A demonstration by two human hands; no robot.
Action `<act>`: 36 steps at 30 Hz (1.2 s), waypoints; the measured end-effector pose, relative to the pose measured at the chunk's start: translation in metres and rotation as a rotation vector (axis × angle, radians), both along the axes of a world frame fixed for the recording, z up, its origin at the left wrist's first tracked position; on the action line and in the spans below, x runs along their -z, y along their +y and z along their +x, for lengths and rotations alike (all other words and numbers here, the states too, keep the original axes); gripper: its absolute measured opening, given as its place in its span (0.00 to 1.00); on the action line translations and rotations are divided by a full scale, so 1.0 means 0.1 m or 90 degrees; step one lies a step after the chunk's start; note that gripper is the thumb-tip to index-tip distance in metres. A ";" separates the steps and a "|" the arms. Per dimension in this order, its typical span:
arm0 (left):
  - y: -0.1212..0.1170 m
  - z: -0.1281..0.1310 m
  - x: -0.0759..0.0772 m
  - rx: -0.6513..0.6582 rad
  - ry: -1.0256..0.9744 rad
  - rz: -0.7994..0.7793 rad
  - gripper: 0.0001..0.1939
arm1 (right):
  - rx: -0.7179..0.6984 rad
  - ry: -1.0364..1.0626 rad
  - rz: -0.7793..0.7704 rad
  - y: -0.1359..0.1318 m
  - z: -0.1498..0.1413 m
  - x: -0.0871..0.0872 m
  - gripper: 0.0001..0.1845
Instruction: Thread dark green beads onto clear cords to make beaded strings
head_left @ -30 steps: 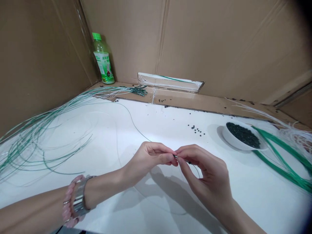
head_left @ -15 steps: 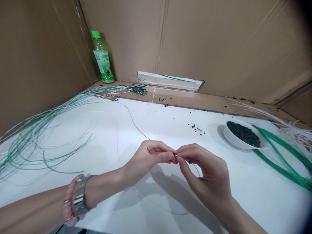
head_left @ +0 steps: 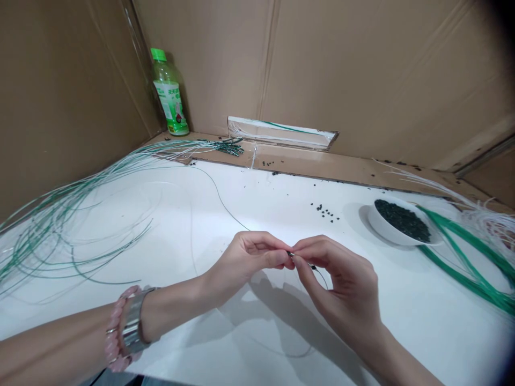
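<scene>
My left hand [head_left: 261,254] pinches a thin green wire [head_left: 225,206] with thumb and forefinger; the wire runs off toward the back left. Touching those fingertips, my right hand [head_left: 341,279] is closed in a pinch on the same strand. A small dark piece [head_left: 290,254] shows between the two sets of fingertips. Under the right fingers another dark bit [head_left: 313,267] sits on the strand, which curves down in a small loop. The exact grip of each finger is partly hidden.
A white bowl [head_left: 376,222] of small dark pieces stands at right beside green wire coils [head_left: 462,268] and white wires [head_left: 491,220]. Loose dark bits [head_left: 322,210] lie behind my hands. Green and white wires [head_left: 100,171] spread at left. A green bottle [head_left: 171,102] stands against cardboard walls.
Both hands stay nearly in place, still pinching, with only a slight shift of the right fingers. The strand on the table below has moved a little.
</scene>
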State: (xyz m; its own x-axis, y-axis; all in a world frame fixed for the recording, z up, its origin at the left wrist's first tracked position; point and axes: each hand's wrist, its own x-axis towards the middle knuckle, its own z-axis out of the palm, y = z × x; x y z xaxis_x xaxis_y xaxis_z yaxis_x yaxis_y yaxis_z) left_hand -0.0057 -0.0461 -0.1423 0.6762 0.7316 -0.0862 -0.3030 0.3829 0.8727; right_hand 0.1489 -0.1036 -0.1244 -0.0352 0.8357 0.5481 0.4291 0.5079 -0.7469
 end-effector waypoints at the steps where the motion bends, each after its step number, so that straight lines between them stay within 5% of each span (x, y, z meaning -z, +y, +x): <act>1: 0.00 0.00 -0.01 -0.001 0.003 0.003 0.02 | 0.001 -0.004 0.004 0.00 0.00 0.00 0.08; 14: -0.01 0.00 -0.08 -0.073 0.081 0.101 0.05 | 0.015 -0.055 0.017 0.01 0.03 -0.04 0.08; 29: 0.00 -0.01 -0.08 -0.111 0.125 0.192 0.06 | 0.042 0.081 -0.124 0.01 0.02 -0.03 0.04; 36: 0.00 -0.01 -0.09 -0.134 0.151 0.231 0.05 | 0.093 -0.115 0.035 -0.01 0.03 -0.06 0.06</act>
State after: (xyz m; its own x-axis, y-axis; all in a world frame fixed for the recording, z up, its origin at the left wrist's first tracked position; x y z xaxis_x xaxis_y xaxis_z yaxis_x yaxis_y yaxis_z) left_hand -0.0070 -0.0465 -0.1328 0.5030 0.8618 0.0660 -0.1170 -0.0077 0.9931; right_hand 0.1519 -0.1045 -0.1180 -0.0176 0.8082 0.5886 0.6250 0.4684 -0.6245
